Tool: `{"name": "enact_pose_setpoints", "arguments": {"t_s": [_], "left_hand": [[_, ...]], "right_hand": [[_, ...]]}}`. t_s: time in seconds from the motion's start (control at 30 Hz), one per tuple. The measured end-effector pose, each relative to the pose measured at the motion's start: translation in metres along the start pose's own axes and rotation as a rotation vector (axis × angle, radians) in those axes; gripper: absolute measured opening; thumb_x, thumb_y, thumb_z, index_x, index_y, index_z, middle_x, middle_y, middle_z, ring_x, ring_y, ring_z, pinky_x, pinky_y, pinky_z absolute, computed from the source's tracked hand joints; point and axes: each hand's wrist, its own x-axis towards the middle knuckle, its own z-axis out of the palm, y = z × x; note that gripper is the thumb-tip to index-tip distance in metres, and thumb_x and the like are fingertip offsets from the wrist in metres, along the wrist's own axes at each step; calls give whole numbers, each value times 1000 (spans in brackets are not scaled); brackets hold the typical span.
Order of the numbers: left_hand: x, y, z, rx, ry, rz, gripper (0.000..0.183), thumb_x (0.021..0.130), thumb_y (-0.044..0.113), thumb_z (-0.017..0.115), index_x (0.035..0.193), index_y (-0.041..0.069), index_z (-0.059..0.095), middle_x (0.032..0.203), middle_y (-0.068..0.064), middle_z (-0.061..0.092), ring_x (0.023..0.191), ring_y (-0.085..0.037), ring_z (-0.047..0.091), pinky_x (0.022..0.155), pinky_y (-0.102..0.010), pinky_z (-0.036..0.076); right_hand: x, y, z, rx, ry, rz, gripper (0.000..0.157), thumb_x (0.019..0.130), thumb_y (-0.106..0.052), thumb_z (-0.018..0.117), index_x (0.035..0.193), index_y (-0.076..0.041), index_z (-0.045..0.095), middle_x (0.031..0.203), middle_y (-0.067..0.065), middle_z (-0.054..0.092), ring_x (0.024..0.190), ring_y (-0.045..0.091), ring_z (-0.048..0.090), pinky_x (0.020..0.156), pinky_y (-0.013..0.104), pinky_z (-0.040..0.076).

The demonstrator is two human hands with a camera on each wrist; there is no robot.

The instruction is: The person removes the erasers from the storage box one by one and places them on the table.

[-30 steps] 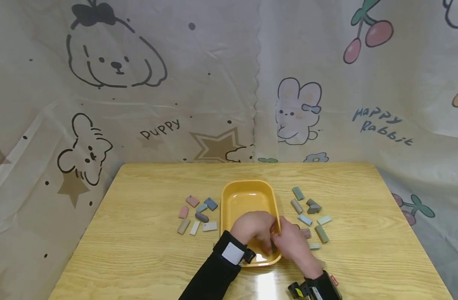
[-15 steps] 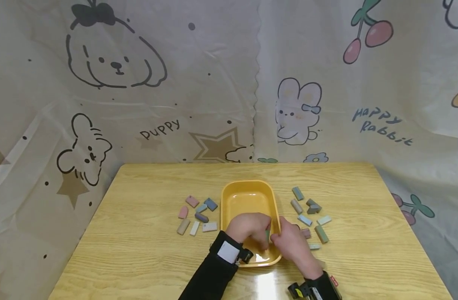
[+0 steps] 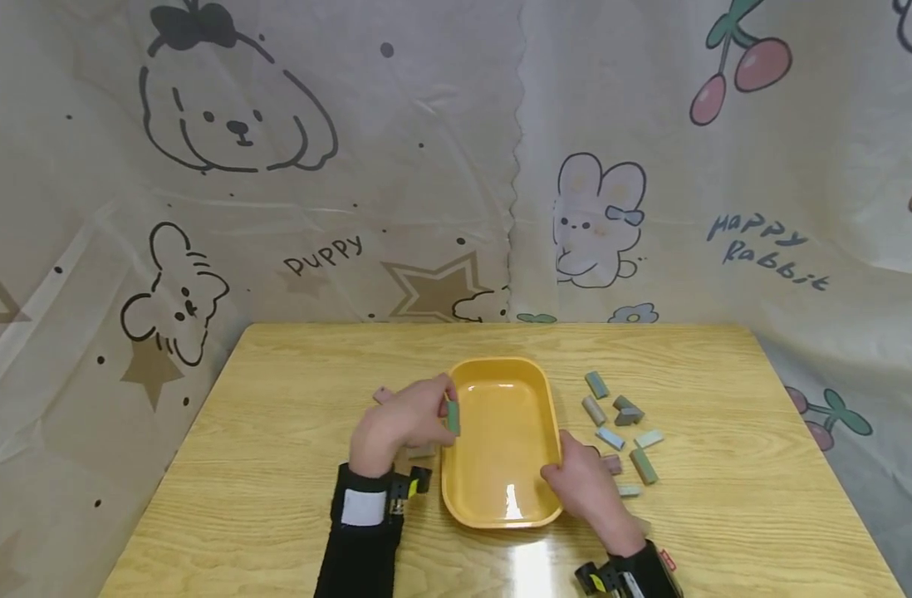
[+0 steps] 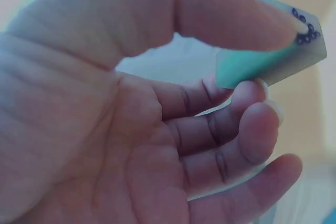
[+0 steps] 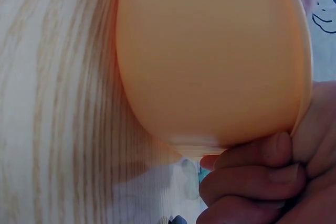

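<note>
My left hand (image 3: 399,422) is over the yellow tray's left rim and pinches a small green block (image 3: 453,418) between thumb and fingertips. In the left wrist view, the thumb lies on top of this block (image 4: 247,69), whose pale end bears dark ring-like marks. The right hand (image 3: 586,486) grips the right rim of the yellow tray (image 3: 501,490). In the right wrist view, its curled fingers (image 5: 252,179) press against the outside of the tray wall (image 5: 210,66).
Several small coloured blocks lie on the wooden table (image 3: 291,498) right of the tray, among them an olive-green block (image 3: 644,466) and a light blue block (image 3: 610,438). A pink block (image 3: 383,394) shows behind the left hand, which hides most blocks there.
My left hand has come up out of the tray and moved left to its left rim, bringing the green block along. The right hand and the tray stay in place.
</note>
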Motion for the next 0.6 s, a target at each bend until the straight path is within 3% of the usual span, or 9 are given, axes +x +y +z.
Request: {"name": "enact_pose_setpoints", "arguments": {"t_s": [0.1,0.13,0.17,0.33,0.47,0.6], "left_hand": [[-16,-32,-11,-68,83,-81,44,68,11,79,103,9,53,81,-4,53,70,-18,49,73,-42,43],[-21,-44,-14,-95,99,-110,43,69,9,78,104,7,52,81,-6,52,69,-18,49,66,-37,44],[-26,-56,-16,-126,108,-143,43,70,8,77,104,5,52,82,-7,51,68,-18,48,59,-33,43],[-48,-111,-20,-160,139,-300,41,72,6,73,104,1,50,80,-8,48,65,-18,44,53,-30,37],[-54,-139,-13,-162,122,-347,39,70,5,73,103,0,52,78,-7,47,66,-19,45,56,-31,36],[-55,-154,-4,-196,110,-366,36,74,4,72,103,0,52,79,-7,47,70,-20,45,59,-32,37]], "right_hand": [[0,0,0,6,-2,-3,40,79,-14,59,116,1,55,93,15,70,72,20,58,64,39,46],[0,0,1,6,-3,-3,41,79,-14,59,117,1,55,95,15,70,72,20,58,64,39,46],[0,0,0,10,-4,-4,42,79,-13,59,118,1,55,96,15,70,72,20,58,63,38,47],[-1,-2,-1,-13,-2,-12,43,79,-13,59,119,2,54,96,17,70,71,21,58,62,39,47],[-1,-3,-2,-40,-1,-9,44,79,-14,58,119,2,54,95,18,69,71,22,58,62,40,45],[-1,-3,-2,-58,-10,-3,46,79,-16,58,122,3,53,97,19,70,73,23,59,65,41,43]]}}
